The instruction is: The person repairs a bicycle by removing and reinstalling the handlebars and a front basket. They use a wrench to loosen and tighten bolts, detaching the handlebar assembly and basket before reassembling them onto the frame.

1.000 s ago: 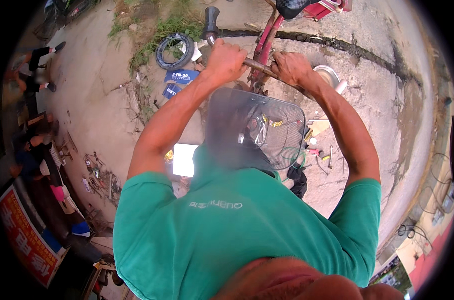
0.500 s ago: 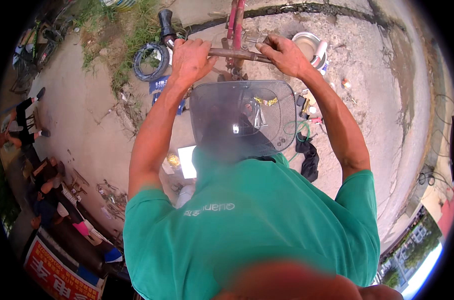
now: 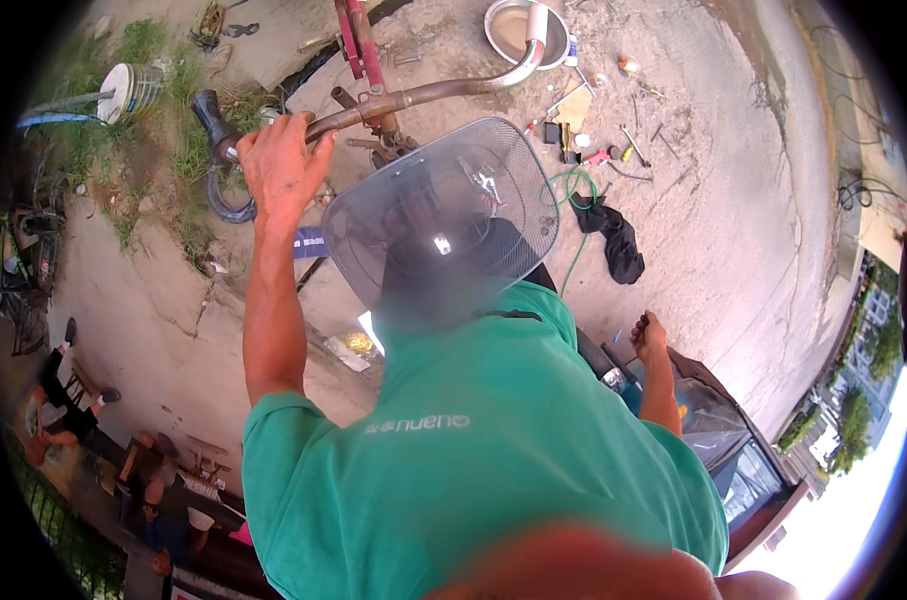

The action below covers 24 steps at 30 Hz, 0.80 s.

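My left hand (image 3: 282, 170) is wrapped round the left part of a rusty bicycle handlebar (image 3: 424, 94), just inboard of its black grip (image 3: 212, 118). The bar slants up to the right, ending in a pale grip (image 3: 537, 24). Behind it stands the dark red frame tube (image 3: 367, 50). Close to my body is a dark wire mesh basket (image 3: 529, 185), tilted with the bar. My right hand (image 3: 651, 337) is off the bar, low at my right side, its fingers curled closed beside a box of goods; whatever may be in them is hidden.
A metal basin (image 3: 496, 40) sits under the bar's right end. Several tools, including a wrench (image 3: 636, 146), lie on the concrete by a green cord (image 3: 574, 180) and a black cloth (image 3: 614, 240). At the left are a bucket (image 3: 134, 92) and a tyre (image 3: 224, 200). People sit farther left.
My right hand has let go of the handlebar and dropped back to my right side. The handlebar and basket have turned in view, while my left hand keeps its hold.
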Available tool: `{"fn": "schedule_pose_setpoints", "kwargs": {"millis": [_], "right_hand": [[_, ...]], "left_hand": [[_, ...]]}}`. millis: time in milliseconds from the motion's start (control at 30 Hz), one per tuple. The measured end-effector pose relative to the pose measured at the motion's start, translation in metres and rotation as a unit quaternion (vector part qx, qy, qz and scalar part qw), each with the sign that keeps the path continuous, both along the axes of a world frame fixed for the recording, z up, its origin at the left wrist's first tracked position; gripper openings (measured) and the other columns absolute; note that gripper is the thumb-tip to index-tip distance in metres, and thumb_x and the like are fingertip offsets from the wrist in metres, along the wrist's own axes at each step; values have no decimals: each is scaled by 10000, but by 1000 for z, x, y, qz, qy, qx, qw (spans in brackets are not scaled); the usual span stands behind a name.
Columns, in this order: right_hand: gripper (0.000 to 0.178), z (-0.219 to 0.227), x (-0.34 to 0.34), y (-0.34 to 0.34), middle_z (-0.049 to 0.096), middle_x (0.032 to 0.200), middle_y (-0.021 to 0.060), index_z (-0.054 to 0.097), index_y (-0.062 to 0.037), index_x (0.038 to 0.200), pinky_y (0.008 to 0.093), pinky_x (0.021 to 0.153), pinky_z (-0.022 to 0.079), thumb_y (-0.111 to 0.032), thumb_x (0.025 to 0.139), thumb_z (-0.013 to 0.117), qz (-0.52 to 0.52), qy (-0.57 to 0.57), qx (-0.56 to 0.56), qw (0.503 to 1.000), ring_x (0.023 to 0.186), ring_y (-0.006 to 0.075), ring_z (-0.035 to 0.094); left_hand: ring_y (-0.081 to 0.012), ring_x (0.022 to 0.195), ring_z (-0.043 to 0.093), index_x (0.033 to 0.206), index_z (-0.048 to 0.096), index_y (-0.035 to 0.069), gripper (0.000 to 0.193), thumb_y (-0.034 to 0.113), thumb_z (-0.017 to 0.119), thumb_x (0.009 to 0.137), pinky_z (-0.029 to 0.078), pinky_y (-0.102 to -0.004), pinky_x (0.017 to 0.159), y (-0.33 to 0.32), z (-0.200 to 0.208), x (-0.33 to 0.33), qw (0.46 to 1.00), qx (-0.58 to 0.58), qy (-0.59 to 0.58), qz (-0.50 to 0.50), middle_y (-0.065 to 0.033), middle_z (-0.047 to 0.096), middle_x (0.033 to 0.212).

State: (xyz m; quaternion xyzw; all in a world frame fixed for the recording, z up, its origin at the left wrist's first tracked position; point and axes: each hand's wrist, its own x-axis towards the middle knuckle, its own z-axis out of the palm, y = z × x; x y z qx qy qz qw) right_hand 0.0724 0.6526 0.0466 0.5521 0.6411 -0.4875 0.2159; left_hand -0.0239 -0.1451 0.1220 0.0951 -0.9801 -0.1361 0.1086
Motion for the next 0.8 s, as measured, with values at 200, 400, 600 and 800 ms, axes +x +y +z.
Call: {"fn": "schedule_pose_setpoints", "kwargs": {"millis": [200, 400, 600, 800], "right_hand": [[228, -65, 50, 4, 572, 709, -23, 589, -152, 878, 296, 475, 398, -350, 991, 602, 192, -132, -16, 972, 582, 139, 566], [222, -110, -69, 2, 567, 717, -5, 587, -92, 943, 274, 447, 394, -309, 985, 612, 288, -100, -67, 950, 569, 132, 585], [198, -160, -148, 69, 569, 717, -13, 592, -97, 956, 257, 494, 425, -292, 993, 603, 258, -54, -115, 958, 586, 110, 580], [167, -182, -160, 119, 565, 718, -6, 582, -96, 940, 260, 446, 385, -258, 976, 601, 293, -117, -133, 940, 578, 111, 566]], "left_hand": [[-271, 1029, 677, 1149, 726, 90, 376, 369, 738, 898, 427, -420, 954, 19, 9, -5, 997, -9, -68, 33, -74, 728, 1046], [-304, 1051, 675, 1169, 718, 57, 340, 295, 741, 927, 467, -400, 987, 67, 21, 31, 990, 19, 91, 110, -121, 712, 1114], [-291, 1185, 624, 1269, 648, -24, 439, 253, 725, 937, 466, -405, 1032, 210, 4, 147, 927, 98, 35, 359, -172, 667, 1252], [-333, 1292, 538, 1510, 379, -46, 638, 111, 642, 951, 418, -407, 1103, 334, -31, 175, 806, 333, 65, 485, -218, 532, 1425]]}}
